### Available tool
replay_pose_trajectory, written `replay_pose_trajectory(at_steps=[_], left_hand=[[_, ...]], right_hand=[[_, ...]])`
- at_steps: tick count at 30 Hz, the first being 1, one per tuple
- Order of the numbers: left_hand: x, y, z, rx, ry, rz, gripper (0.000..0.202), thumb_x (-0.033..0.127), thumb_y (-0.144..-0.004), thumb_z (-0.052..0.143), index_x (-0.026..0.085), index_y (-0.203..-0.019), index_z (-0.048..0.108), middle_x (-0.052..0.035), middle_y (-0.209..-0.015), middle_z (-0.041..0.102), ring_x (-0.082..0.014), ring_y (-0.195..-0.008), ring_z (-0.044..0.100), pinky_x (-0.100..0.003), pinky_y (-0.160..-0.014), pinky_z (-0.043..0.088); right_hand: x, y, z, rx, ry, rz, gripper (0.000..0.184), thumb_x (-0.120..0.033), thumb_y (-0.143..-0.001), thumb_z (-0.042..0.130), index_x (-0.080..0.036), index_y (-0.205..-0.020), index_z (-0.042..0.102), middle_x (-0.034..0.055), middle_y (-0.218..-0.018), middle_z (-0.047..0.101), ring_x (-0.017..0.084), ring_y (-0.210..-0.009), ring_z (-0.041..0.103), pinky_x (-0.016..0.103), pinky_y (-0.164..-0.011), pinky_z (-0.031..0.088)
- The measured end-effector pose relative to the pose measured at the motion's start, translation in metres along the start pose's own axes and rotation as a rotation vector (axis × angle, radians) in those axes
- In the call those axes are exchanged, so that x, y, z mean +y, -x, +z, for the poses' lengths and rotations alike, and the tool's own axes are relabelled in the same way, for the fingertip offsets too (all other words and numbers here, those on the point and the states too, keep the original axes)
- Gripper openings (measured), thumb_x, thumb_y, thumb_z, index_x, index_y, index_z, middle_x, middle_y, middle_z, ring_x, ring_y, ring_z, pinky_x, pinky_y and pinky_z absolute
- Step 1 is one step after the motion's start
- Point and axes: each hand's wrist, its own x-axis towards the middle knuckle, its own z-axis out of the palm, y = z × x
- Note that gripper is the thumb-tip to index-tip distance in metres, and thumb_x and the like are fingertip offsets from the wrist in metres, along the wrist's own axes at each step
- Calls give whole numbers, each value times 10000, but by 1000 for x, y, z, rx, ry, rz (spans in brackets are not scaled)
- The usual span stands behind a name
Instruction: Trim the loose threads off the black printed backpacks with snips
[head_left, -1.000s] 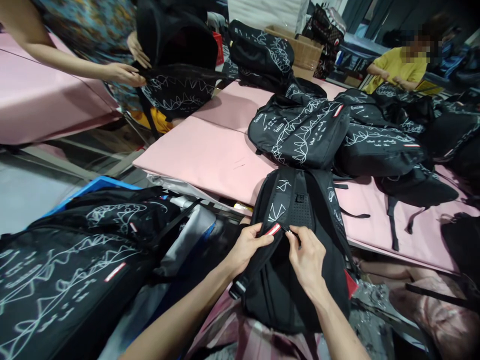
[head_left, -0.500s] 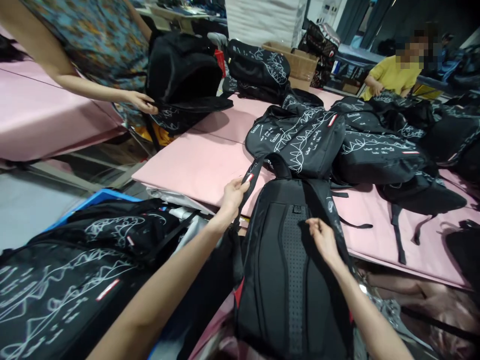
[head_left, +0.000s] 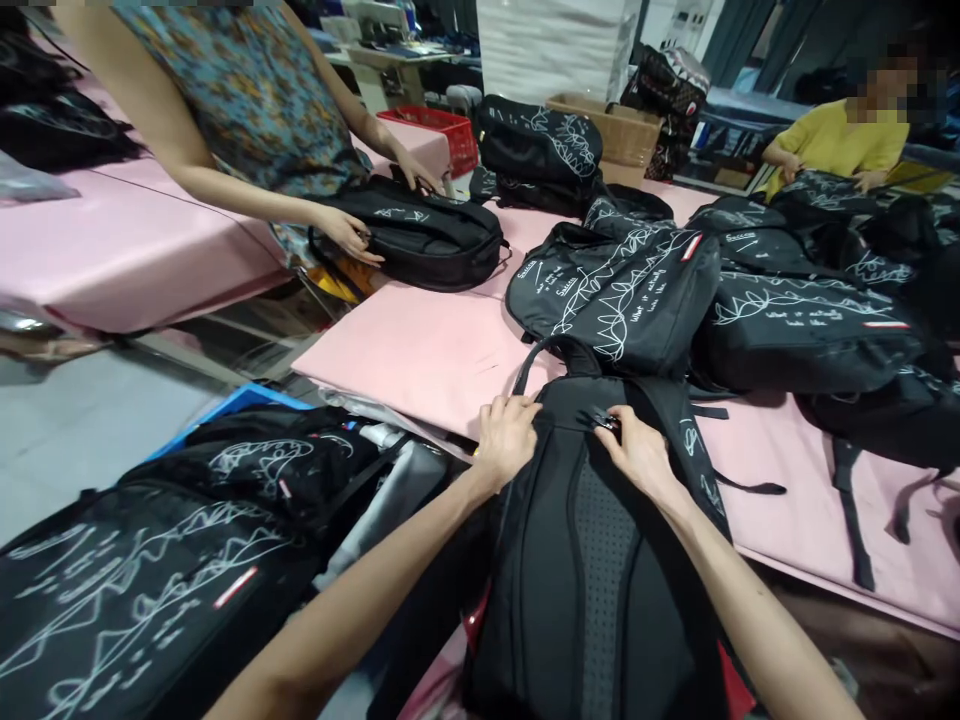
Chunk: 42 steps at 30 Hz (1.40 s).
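Observation:
A black backpack [head_left: 555, 560] lies back panel up in front of me, its upper end on the pink table. My left hand [head_left: 508, 440] closes its curled fingers on the backpack's upper left edge, by the shoulder strap; the fingertips partly hide what they grip. My right hand [head_left: 639, 448] pinches a small dark tool with a metallic glint, which looks like thread snips [head_left: 600, 418], just over the top of the back panel. The backpack's top handle [head_left: 574, 355] stands up beyond both hands.
More printed black backpacks [head_left: 619, 290] lie on the pink table [head_left: 390, 340]. Others fill a blue crate [head_left: 247, 400] at my left. A co-worker in a patterned top [head_left: 247, 110] handles another backpack [head_left: 435, 235]; a person in yellow [head_left: 836, 150] works at far right. A cardboard box [head_left: 622, 130] stands behind.
My left hand has let go of the strap's labelled part and moved down onto the backpack's edge. My right hand has moved slightly up the panel. The co-worker's open backpack now lies closed.

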Motion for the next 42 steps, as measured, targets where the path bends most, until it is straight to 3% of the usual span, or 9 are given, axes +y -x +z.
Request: replay_pose_trajectory(at_steps=[4, 15, 21, 24, 26, 31, 32, 36, 42], left_hand=[[10, -15, 2, 8, 100, -58, 196, 354, -811, 568, 262, -942, 680, -62, -1019, 612, -281, -998, 408, -454, -819, 270], [6, -22, 14, -3, 261, -156, 192, 211, -825, 491, 216, -713, 646, -32, -906, 623, -238, -932, 420, -401, -793, 301], [-38, -35, -12, 79, 384, -321, 256, 284, -842, 439, 177, -712, 632, -37, -834, 623, -188, -849, 519, -333, -782, 381], [-48, -22, -42, 94, 122, -196, 311, 345, -838, 473, 162, -634, 621, -70, -763, 633, -222, -826, 526, -390, -785, 376], [-30, -1, -51, 103, 65, -47, 299, 322, -839, 484, 164, -621, 615, -66, -713, 629, -202, -757, 534, -371, -749, 396], [64, 35, -9, -113, 352, 625, 206, 250, -866, 442, 211, -940, 631, -26, -920, 652, -151, -924, 564, -300, -867, 425], [75, 29, 3, -133, 357, 622, 243, 217, -869, 418, 212, -1016, 612, -37, -998, 643, -170, -1016, 540, -338, -925, 400], [79, -36, 28, -339, 200, 61, 316, 151, -889, 330, 174, -1028, 613, -84, -1082, 612, -183, -1045, 536, -310, -894, 413], [71, -101, 33, -551, 96, -3, 279, 447, -710, 646, 175, -770, 666, -82, -766, 667, -244, -797, 632, -303, -694, 453]], right_hand=[[-5, -13, 8, 9, 95, -91, 200, -337, -824, 569, -215, -978, 605, 43, -914, 650, 192, -807, 611, 273, -650, 412], [-14, -32, 20, -56, 86, -185, 130, -311, -794, 634, -242, -896, 676, 17, -889, 661, 189, -842, 581, 310, -728, 361], [-10, -36, 11, -102, -40, -93, 175, -303, -799, 605, -216, -940, 661, 46, -941, 660, 199, -864, 590, 316, -762, 383], [4, -32, 2, -44, -286, 101, 232, -342, -787, 580, -196, -964, 619, 39, -925, 662, 182, -808, 604, 289, -727, 419], [10, -28, -1, -5, -416, 186, 294, -384, -738, 613, -184, -953, 595, 29, -879, 662, 180, -772, 601, 274, -691, 429], [21, -17, -6, -25, -349, 215, 258, -366, -842, 433, -178, -844, 610, 21, -743, 635, 162, -670, 570, 254, -629, 399], [26, -15, -10, -29, -273, 187, 249, -300, -853, 395, -180, -849, 613, 26, -743, 629, 163, -691, 570, 255, -651, 396], [55, -7, -32, -131, 29, 56, 299, -58, -741, 363, -181, -845, 614, 40, -804, 619, 160, -787, 555, 249, -726, 368], [53, 18, -43, -342, 38, -142, 252, -20, -720, 385, -169, -754, 586, 24, -693, 592, 145, -669, 522, 244, -645, 350]])
